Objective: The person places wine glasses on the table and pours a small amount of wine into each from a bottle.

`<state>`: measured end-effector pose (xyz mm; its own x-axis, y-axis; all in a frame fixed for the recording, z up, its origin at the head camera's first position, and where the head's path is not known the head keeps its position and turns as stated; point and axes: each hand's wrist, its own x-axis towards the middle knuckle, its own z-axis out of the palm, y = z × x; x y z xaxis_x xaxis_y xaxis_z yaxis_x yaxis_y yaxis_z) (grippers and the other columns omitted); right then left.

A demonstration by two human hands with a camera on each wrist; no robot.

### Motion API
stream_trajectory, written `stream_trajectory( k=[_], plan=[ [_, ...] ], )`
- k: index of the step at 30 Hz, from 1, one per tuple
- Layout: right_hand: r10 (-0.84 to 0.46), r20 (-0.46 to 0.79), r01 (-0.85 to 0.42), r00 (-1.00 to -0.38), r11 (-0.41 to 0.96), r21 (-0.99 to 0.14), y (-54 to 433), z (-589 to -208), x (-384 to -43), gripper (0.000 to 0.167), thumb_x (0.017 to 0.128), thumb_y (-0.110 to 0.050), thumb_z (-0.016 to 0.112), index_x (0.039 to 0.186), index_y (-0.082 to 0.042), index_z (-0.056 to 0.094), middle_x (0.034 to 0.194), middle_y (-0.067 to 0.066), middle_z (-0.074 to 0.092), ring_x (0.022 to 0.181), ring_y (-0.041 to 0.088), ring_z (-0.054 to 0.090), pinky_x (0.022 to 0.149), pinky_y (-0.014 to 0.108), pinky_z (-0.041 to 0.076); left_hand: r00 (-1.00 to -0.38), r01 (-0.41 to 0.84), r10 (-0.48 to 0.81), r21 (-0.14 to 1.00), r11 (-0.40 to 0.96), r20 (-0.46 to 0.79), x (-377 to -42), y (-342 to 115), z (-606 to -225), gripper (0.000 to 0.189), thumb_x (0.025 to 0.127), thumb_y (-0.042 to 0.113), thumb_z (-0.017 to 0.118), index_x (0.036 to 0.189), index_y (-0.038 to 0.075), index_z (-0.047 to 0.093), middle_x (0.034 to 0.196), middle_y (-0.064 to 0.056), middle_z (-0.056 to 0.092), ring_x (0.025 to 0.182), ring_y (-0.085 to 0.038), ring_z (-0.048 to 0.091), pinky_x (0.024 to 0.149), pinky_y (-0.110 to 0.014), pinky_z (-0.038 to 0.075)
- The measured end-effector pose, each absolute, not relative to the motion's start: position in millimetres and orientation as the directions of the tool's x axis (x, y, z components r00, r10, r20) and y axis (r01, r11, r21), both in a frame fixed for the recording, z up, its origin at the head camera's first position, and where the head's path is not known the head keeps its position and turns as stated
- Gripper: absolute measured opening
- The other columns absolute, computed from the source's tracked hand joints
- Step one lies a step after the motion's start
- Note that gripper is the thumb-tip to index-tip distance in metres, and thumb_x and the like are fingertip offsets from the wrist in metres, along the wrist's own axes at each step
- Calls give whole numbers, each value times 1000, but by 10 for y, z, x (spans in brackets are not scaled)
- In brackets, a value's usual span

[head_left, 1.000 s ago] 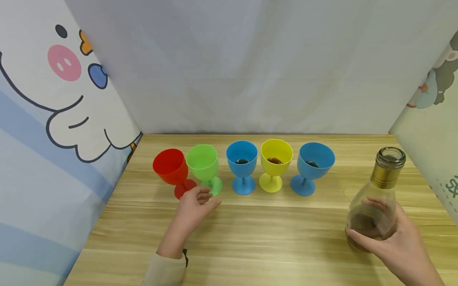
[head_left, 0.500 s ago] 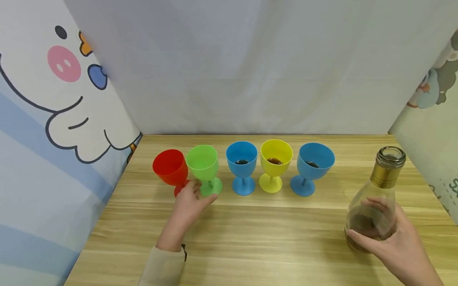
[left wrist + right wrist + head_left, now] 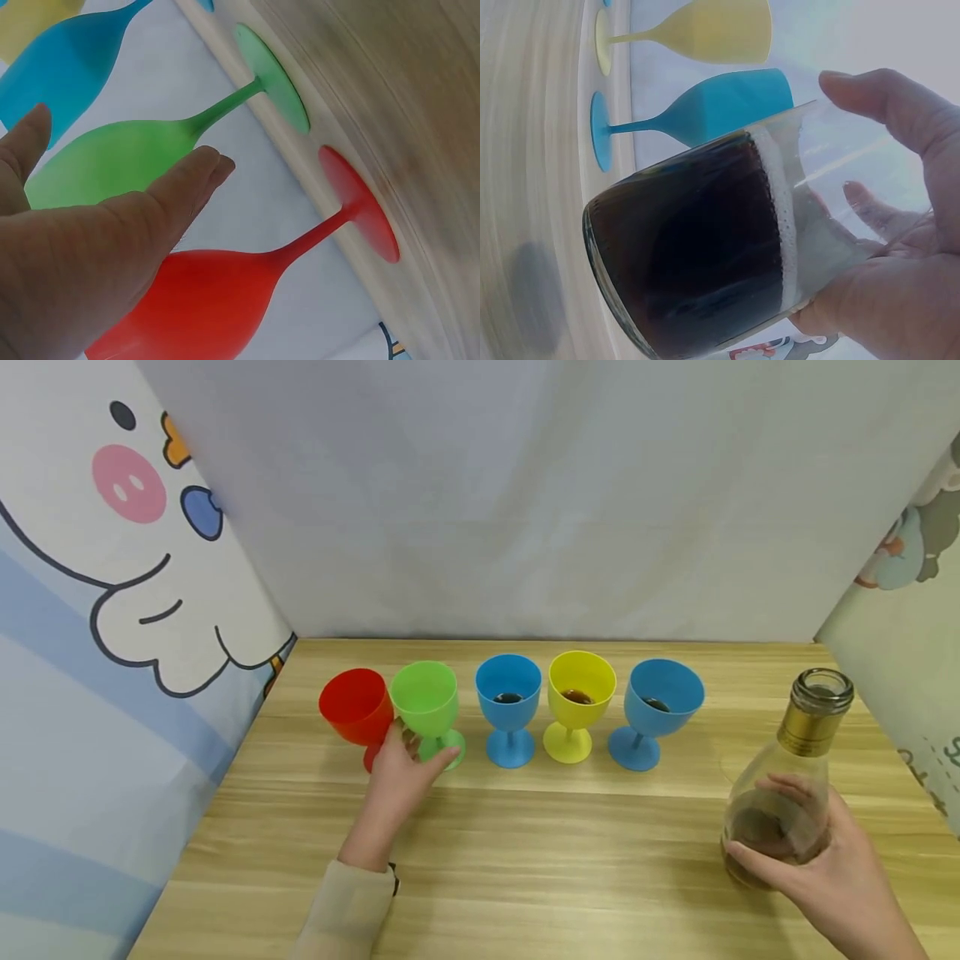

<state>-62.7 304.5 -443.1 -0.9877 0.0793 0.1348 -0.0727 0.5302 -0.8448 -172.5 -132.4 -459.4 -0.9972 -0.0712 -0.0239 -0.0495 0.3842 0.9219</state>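
Note:
My left hand (image 3: 401, 777) reaches in at the green goblet (image 3: 425, 697), its fingers in the gap between that cup and the red goblet (image 3: 356, 706). The thumb is spread to the right, in front of the green stem. In the left wrist view, straight fingers (image 3: 176, 184) lie alongside the green bowl, and the thumb stands apart on its other side. At the right, my right hand (image 3: 840, 868) grips a clear glass bottle (image 3: 780, 810) with a gold neck band and an uncapped mouth. Dark, foam-topped liquid (image 3: 697, 240) fills its lower part.
Right of the green goblet stand a blue goblet (image 3: 507, 693), a yellow goblet (image 3: 581, 689) and another blue goblet (image 3: 663, 697), each with a little dark liquid inside. A pale wall (image 3: 555, 510) backs the wooden table (image 3: 570, 877), with patterned side walls.
My left hand has moved forward from in front of the red and green goblets into the gap between them. The right hand and the bottle have stayed nearly still.

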Motion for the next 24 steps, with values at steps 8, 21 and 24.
stream_trajectory(
  k=[8, 21, 24],
  plan=[
    [94, 141, -67, -986, 545, -836, 3042, -4419, -621, 82, 77, -9, 91, 144, -17, 44, 138, -3, 49, 107, 1, 53, 74, 19, 55, -992, -28, -125, 933, 358, 19, -1827, -1286, -4640, 72, 89, 20, 82, 145, 6, 38, 142, -12, 49, 134, -35, 45, 110, -51, 39],
    [86, 145, -79, -986, 522, -849, 3035, -4406, -617, 81, 78, -6, 90, 144, -16, 44, 138, -1, 48, 106, 4, 56, 74, 21, 56, -975, 23, -196, 929, 370, 103, -1921, -1245, -4645, 73, 86, 22, 85, 141, 3, 42, 135, -15, 55, 123, -33, 53, 102, -51, 46],
    [81, 151, -88, -985, 519, -850, 3039, -4405, -620, 82, 77, -5, 90, 144, -16, 44, 138, -1, 48, 107, 4, 55, 74, 21, 56, -973, 26, -202, 929, 370, 108, -1922, -1234, -4639, 72, 85, 21, 85, 140, 2, 42, 135, -16, 56, 123, -33, 53, 102, -52, 46]
  ],
)
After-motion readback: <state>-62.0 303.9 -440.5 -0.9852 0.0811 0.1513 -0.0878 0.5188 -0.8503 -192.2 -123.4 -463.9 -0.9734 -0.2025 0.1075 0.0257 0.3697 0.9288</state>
